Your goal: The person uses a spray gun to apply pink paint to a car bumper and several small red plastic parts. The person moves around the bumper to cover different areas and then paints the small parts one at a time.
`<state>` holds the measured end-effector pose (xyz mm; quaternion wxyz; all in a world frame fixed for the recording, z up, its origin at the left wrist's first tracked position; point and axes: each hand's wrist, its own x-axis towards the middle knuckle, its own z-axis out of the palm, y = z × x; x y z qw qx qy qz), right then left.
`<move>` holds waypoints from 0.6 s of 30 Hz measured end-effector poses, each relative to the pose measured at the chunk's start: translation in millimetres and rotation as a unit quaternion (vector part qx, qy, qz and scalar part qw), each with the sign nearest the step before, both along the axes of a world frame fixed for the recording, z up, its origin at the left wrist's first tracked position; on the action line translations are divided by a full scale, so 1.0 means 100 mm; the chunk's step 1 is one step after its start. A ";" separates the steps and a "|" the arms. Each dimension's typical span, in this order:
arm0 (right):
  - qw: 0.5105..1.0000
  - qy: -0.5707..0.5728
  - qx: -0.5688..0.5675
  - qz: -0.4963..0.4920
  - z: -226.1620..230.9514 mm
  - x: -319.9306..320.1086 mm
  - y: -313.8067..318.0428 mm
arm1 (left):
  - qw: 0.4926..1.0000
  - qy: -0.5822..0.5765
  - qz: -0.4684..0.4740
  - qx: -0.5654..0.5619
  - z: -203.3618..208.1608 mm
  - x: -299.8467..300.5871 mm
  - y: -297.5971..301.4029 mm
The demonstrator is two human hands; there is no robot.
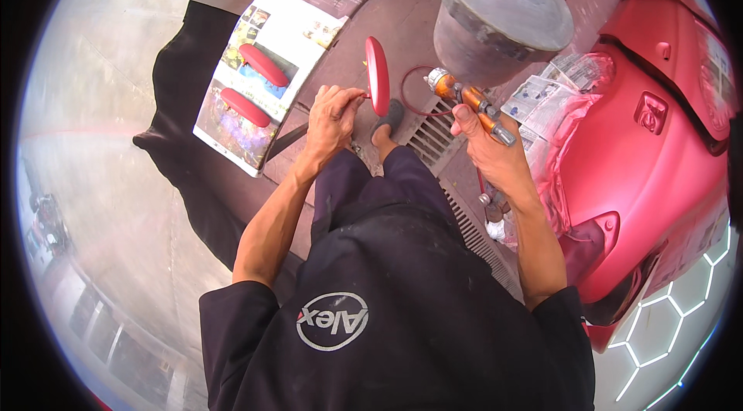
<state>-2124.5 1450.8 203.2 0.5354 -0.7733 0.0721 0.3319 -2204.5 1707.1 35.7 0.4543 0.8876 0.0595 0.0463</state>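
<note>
My left hand (331,121) is closed in a pinch on a small stem at the lower end of a glossy red car door handle (377,74). The handle stands nearly upright, its smooth outer face turned right. Across from it, my right hand (499,152) is wrapped round a spray gun (445,84) with an orange-gold metal body. A large grey paint cup (495,20) with a capped lid sits above the gun. Whether my finger presses the trigger is hidden. Three similar red pieces (263,65) lie on a paper-covered board to the left.
The board (290,24) carries printed magazine sheets. Right of me stands a red car body (619,163), partly masked with newspaper (542,101) and pink-stained plastic. A thin red hose (410,107) loops behind the gun. Floor grating (433,140) runs by my feet; dark cloth (186,117) hangs at left.
</note>
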 end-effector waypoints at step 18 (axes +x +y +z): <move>0.991 -0.024 0.001 -0.132 -0.22 0.01 0.01 | 0.988 -0.092 0.121 0.008 -0.15 -0.22 0.07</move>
